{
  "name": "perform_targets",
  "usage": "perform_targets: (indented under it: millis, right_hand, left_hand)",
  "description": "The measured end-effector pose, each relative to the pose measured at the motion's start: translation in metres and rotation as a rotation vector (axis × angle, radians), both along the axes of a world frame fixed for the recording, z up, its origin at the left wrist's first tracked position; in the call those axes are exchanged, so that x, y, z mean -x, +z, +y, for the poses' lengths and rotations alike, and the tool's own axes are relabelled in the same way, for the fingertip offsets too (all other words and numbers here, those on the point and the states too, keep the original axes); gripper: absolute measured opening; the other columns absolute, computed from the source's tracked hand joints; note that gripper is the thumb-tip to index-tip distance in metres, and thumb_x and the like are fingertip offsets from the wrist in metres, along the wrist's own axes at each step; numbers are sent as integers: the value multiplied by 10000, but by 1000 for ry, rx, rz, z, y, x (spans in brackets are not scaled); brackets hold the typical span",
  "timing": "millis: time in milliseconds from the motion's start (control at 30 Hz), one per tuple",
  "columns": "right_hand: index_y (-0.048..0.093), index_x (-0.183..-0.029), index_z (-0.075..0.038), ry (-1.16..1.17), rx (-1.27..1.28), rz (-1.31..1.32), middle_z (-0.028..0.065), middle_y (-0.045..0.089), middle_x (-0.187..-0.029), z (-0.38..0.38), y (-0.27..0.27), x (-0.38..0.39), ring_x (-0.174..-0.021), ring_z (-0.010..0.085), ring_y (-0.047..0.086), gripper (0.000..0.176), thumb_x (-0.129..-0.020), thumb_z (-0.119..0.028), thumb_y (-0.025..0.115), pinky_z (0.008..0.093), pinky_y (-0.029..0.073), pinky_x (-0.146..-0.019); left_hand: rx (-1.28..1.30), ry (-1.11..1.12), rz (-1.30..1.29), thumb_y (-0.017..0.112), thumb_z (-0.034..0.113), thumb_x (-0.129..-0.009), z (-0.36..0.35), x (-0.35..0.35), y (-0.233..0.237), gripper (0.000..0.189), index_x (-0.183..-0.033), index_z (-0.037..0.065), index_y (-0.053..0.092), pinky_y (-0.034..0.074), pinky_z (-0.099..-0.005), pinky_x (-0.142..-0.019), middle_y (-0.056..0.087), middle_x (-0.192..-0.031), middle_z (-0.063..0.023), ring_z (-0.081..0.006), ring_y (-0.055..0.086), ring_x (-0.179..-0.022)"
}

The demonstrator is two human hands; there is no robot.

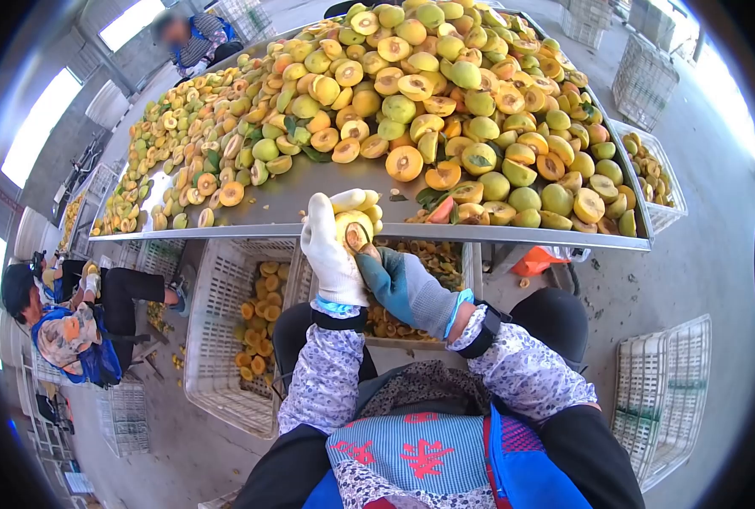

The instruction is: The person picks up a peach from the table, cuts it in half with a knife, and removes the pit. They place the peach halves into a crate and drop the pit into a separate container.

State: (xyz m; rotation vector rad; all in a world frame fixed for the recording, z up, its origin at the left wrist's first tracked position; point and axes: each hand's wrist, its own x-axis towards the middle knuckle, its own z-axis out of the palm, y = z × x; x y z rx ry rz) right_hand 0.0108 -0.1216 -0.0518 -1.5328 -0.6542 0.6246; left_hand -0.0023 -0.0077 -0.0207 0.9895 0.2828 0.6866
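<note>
My left hand (331, 246), in a white glove, is closed round an apricot half (344, 222) with its cut face and brown pit (357, 237) showing. Against the lower edge of that half, my right hand (407, 287) in a grey-and-blue glove is closed, thumb and fingers pressed together at the pit. Whatever its fingers grip is hidden. Both hands are just in front of the metal table's edge (479, 238). Beyond them lies a large heap of halved apricots (411, 89), several with pits still inside.
Below the table stand a crate (212, 331) of apricot halves and another crate (394, 341) between my knees. Stacked white crates (662, 390) stand at the right. A seated person (81, 327) works at the left, and another person (199, 42) is behind the table.
</note>
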Motion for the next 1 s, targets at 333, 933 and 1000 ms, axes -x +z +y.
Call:
perform_targets:
  millis: [333,933,1000]
  right_hand:
    - [622,-844,-50,120,65,417,0,560,-661,-26,41,1,-565,74,465,561,-1051,-546,461,269,391,-510]
    - [557,-823,-106,214,200,401,-30,433,-584,-30,35,-2,-434,100,399,561,-1030,-611,427,267,334,-380]
    - [557,-820,-104,236,149,467,-28,431,-579,-32,32,-2,-431,102,396,562,-1031,-607,423,268,333,-379]
  left_hand:
    - [30,-206,56,432,474,-1071,-4,3,17,565,-1135,-33,674,589,-362,-686,723,-939,-177,-257,695,-753]
    - [-297,-406,207,447,462,-1057,15,3,10,591,-988,-60,716,532,-327,-551,684,-740,-162,-237,649,-608]
    - [-247,-349,140,425,486,-1058,8,1,5,617,-1019,-62,706,538,-331,-560,687,-756,-160,-244,652,-624]
